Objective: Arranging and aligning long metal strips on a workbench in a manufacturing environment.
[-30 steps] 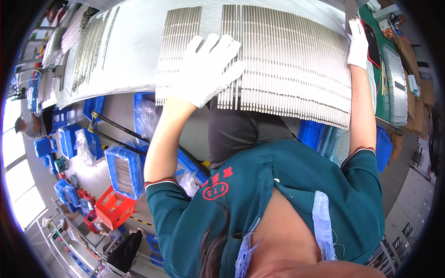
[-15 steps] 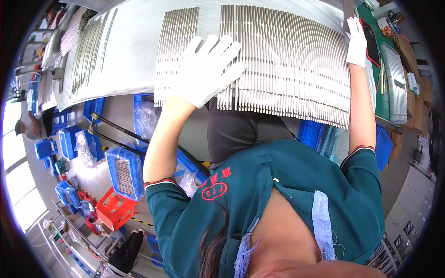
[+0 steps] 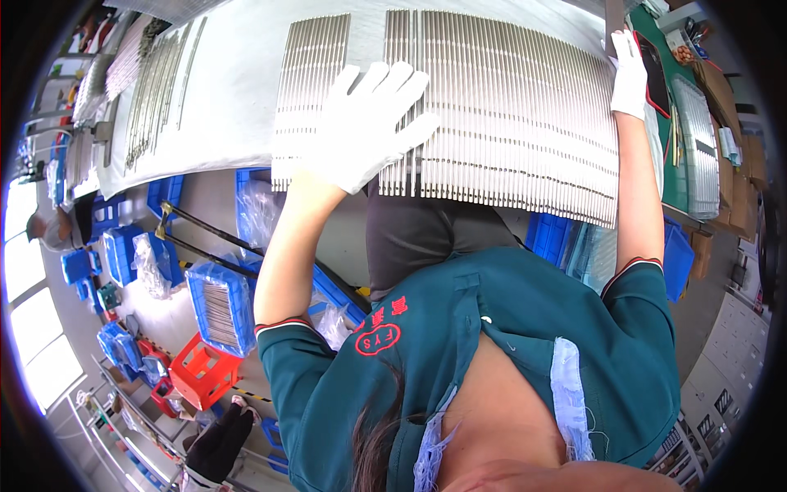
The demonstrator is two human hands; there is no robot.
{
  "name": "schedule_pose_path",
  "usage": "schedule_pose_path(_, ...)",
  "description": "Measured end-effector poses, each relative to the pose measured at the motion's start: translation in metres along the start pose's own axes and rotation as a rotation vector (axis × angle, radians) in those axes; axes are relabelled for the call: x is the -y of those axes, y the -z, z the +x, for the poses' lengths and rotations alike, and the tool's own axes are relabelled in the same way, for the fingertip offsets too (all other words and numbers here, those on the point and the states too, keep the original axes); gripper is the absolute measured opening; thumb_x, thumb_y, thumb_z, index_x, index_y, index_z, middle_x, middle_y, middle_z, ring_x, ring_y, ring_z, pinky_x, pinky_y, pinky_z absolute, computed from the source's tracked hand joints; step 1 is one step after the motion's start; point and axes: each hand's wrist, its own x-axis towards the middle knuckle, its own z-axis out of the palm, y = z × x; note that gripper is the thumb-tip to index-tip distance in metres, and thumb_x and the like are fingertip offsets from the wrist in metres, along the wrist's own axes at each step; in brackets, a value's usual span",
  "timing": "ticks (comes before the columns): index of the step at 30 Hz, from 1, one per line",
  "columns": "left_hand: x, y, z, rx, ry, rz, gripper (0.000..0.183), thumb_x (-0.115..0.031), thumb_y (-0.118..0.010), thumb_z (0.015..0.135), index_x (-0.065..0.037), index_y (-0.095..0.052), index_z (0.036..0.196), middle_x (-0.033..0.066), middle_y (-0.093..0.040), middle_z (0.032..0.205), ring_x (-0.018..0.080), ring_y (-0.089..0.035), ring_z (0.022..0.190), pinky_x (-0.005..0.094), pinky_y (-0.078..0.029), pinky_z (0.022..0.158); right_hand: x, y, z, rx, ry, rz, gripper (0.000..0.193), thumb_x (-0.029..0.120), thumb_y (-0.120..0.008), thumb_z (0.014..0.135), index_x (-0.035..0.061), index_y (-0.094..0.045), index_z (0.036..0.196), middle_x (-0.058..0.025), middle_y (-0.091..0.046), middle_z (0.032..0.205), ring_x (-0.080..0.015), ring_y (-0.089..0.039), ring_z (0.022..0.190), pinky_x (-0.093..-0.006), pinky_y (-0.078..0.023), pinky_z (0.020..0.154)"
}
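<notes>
Thin silvery metal rods lie side by side in a wide block on the white-covered table. A narrow group of rods stands slightly apart at the block's left side, and a separate group lies farther left. My left hand, in a white glove, rests open with fingers spread over the gap and the narrow group. It hides parts of the rods under it. My right hand, also gloved, lies with fingers stretched out along the block's right edge, beside a dark metal bar.
A red-edged dark phone-like device lies right of my right hand on a green surface. More rods lie at the table's far left. Blue crates and a red stool stand on the floor, with people farther off.
The narrow group of rods has shifted slightly left under my left fingers, widening its gap from the big block. My right hand stays almost in place.
</notes>
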Motion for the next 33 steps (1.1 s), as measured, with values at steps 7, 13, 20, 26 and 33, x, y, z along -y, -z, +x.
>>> schedule_pose_path(7, -0.001, -0.011, -0.003, -0.033, -0.026, -0.056, 0.035, -0.026, -0.062, 0.092, -0.03, -0.066, 0.126, 0.0115, -0.058, 0.142, 0.0326, -0.053, 0.132, 0.056, -0.04, 0.107, -0.003, 0.007, 0.002, 0.0, 0.237, -0.325, 0.038, 0.007, -0.049, 0.107, 0.0064, -0.058, 0.143, -0.0131, -0.054, 0.149, -0.0209, -0.06, 0.13, -0.031, -0.054, 0.104)
schedule_pose_path(13, 0.002, -0.008, -0.004, -0.004, -0.027, -0.046, 0.033, -0.027, -0.061, 0.094, -0.029, -0.068, 0.126, 0.0105, -0.059, 0.141, 0.0324, -0.053, 0.133, 0.056, -0.039, 0.109, -0.007, 0.008, 0.001, 0.0, 0.43, -0.598, 0.039, 0.006, -0.05, 0.106, 0.0075, -0.058, 0.143, -0.0129, -0.055, 0.149, -0.0208, -0.059, 0.13, -0.0313, -0.054, 0.105)
schedule_pose_path(20, 0.017, 0.022, -0.017, 0.036, 0.018, 0.069, 0.023, -0.028, -0.064, 0.092, -0.023, -0.072, 0.113, 0.0087, -0.067, 0.124, 0.0265, -0.059, 0.122, 0.0485, -0.044, 0.102, 0.014, -0.009, -0.003, -0.009, 0.172, -0.316, 0.035, 0.017, -0.046, 0.109, 0.0103, -0.06, 0.141, -0.0113, -0.06, 0.143, -0.0197, -0.064, 0.123, -0.0292, -0.05, 0.104)
schedule_pose_path(26, -0.015, 0.006, 0.022, 0.004, -0.023, -0.068, 0.038, -0.025, -0.068, 0.087, -0.024, -0.07, 0.125, 0.0154, -0.063, 0.132, 0.0357, -0.058, 0.124, 0.0479, -0.046, 0.102, 0.016, 0.0, -0.007, -0.053, 0.484, -0.757, 0.037, 0.009, -0.051, 0.105, 0.0093, -0.059, 0.141, -0.0105, -0.059, 0.146, -0.0218, -0.065, 0.121, -0.0301, -0.053, 0.102)
schedule_pose_path(33, -0.02, -0.014, 0.031, -0.098, -0.099, -0.084, 0.037, -0.026, -0.065, 0.09, -0.028, -0.068, 0.127, 0.0145, -0.06, 0.139, 0.0361, -0.055, 0.13, 0.0513, -0.044, 0.107, 0.066, -0.017, -0.018, -0.109, -0.139, 0.058, 0.044, 0.019, -0.061, 0.102, 0.0046, -0.058, 0.143, -0.0088, -0.059, 0.143, -0.0185, -0.06, 0.122, -0.0299, -0.049, 0.102)
